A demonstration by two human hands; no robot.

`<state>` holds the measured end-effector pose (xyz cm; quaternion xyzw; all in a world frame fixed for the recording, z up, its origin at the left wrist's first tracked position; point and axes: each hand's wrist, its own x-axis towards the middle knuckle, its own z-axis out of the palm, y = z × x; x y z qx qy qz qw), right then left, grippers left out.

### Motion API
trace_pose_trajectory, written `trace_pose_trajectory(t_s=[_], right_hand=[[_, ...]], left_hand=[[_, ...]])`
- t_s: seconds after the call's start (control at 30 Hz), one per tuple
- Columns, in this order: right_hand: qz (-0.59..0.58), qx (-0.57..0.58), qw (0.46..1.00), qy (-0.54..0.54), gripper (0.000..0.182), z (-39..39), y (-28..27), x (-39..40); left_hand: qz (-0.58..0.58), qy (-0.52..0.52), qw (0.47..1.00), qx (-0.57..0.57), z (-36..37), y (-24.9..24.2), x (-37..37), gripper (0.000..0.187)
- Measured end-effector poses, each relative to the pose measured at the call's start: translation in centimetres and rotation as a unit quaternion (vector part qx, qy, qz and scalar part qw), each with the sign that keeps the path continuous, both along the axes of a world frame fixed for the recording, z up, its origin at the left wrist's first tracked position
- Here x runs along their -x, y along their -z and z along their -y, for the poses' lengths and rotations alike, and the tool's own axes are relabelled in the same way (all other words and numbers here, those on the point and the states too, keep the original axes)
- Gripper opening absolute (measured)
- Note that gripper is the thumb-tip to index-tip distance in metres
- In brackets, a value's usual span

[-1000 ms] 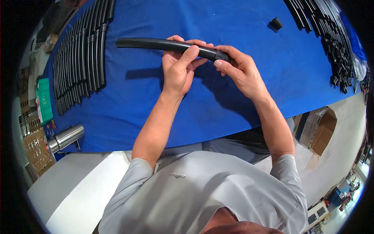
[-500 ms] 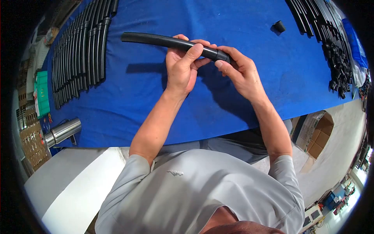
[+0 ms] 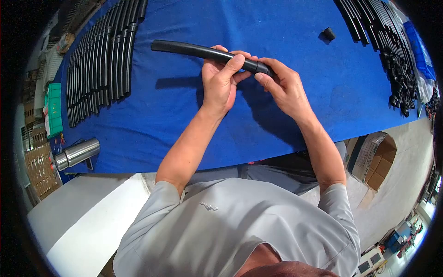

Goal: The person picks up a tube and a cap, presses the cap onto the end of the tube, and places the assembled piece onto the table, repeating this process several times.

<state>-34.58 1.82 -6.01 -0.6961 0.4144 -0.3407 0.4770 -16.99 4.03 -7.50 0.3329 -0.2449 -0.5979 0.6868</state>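
Observation:
A slightly curved black plastic tube (image 3: 184, 48) is held above the blue cloth, its flattened end pointing left. My left hand (image 3: 220, 85) is wrapped round the middle of it, thumb on top. At the tube's right end sits a black collar (image 3: 263, 69), and my right hand (image 3: 287, 87) pinches it between thumb and fingers. Part of the collar is hidden by those fingers. A small black fitting (image 3: 328, 33) lies apart on the cloth, up and to the right of my hands.
Rows of black tubes (image 3: 99, 69) lie at the left. Thinner black tubes (image 3: 364, 23) and a heap of small black parts (image 3: 398, 85) are at the right. A metal cylinder (image 3: 78, 153) stands by the left front edge; an open cardboard box (image 3: 380, 161) is below the right edge.
The view has shifted slightly, and the tube appears a little further right and lower. Both hands keep about the same grip on the tube and its collar.

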Motion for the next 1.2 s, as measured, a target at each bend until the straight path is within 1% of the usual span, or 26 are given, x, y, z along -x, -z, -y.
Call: trace_pose_trajectory(t_s=[0.1, 0.2, 0.3, 0.4, 0.43, 0.5, 0.6, 0.63, 0.67, 0.7, 0.73, 0.77, 0.8, 0.83, 0.87, 0.9, 0.97, 1.07, 1.2], right_hand=[[0.002, -0.007, 1.000, 0.007, 0.035, 0.0, -0.2, -0.2], [-0.019, -0.014, 1.000, 0.002, 0.034, 0.1, -0.7, -0.1], [-0.027, -0.067, 0.997, -0.022, 0.038, 0.3, -1.5, 0.2], [0.016, -0.110, 0.993, -0.028, 0.045, 1.5, -1.8, 1.5], [0.082, -0.135, 0.987, -0.003, 0.051, 2.2, -1.4, 2.0], [0.108, -0.119, 0.987, 0.027, 0.052, 2.8, -1.7, 3.0], [0.057, -0.128, 0.990, -0.035, 0.047, 2.8, -2.1, 2.6], [0.005, -0.029, 0.998, -0.054, 0.041, 2.3, -2.0, 1.9], [-0.044, 0.040, 0.996, -0.069, 0.039, 1.8, -2.3, 1.3], [-0.097, 0.107, 0.986, -0.077, 0.037, 1.4, -3.0, 0.6], [-0.088, 0.101, 0.989, -0.064, 0.036, 1.0, -2.8, 0.1], [-0.083, 0.094, 0.991, -0.046, 0.035, 0.9, -2.2, -0.1], [-0.092, 0.131, 0.986, -0.047, 0.033, 1.0, -1.8, 0.0], [-0.104, 0.165, 0.979, -0.051, 0.032, 1.2, -1.4, 0.3], [-0.085, 0.142, 0.984, -0.066, 0.032, 1.5, -1.2, 0.7], [-0.064, 0.121, 0.987, -0.085, 0.032, 1.9, -1.2, 1.1], [-0.089, 0.079, 0.989, -0.090, 0.035, 2.4, -1.8, 1.7], [-0.088, 0.088, 0.990, -0.059, 0.033, 2.9, -1.5, 2.0], [-0.083, 0.098, 0.990, -0.052, 0.032, 3.1, -0.8, 1.8]], left_hand=[[0.001, -0.004, 1.000, 0.005, 0.1, 0.2, -0.1, 0.025], [0.002, -0.003, 1.000, 0.002, 0.1, 0.3, -0.2, 0.024], [-0.004, -0.003, 1.000, -0.004, 0.3, 0.1, -0.4, 0.025], [0.016, -0.001, 1.000, 0.008, 0.4, 0.3, -0.4, 0.028], [0.028, 0.000, 1.000, 0.014, 0.4, 0.5, -0.3, 0.029], [0.040, -0.018, 0.999, 0.016, 0.3, 0.6, -0.1, 0.030], [0.045, -0.029, 0.998, 0.012, 0.2, 0.6, 0.1, 0.030], [0.046, -0.027, 0.999, 0.010, 0.2, 0.5, 0.1, 0.029], [0.058, -0.038, 0.998, -0.008, 0.2, 0.2, 0.3, 0.028], [0.054, -0.048, 0.997, 0.008, 0.1, 0.5, 0.3, 0.027], [0.057, -0.068, 0.996, -0.003, 0.0, 0.2, 0.5, 0.022], [0.090, -0.069, 0.994, -0.002, -0.2, 0.1, 0.5, 0.020], [0.102, -0.072, 0.992, -0.005, -0.2, 0.1, 0.2, 0.025], [0.115, -0.033, 0.993, 0.005, 0.1, 0.3, -0.7, 0.040], [0.078, 0.009, 0.997, 0.028, 0.8, 0.6, -1.7, 0.044], [0.015, 0.037, 0.999, 0.032, 1.7, 1.0, -2.8, 0.041], [-0.073, 0.094, 0.993, 0.023, 3.7, 1.2, -4.3, 0.030], [-0.088, 0.137, 0.986, 0.035, 5.0, 1.7, -4.3, 0.020], [-0.074, 0.119, 0.989, 0.047, 4.6, 1.8, -4.1, 0.014]])
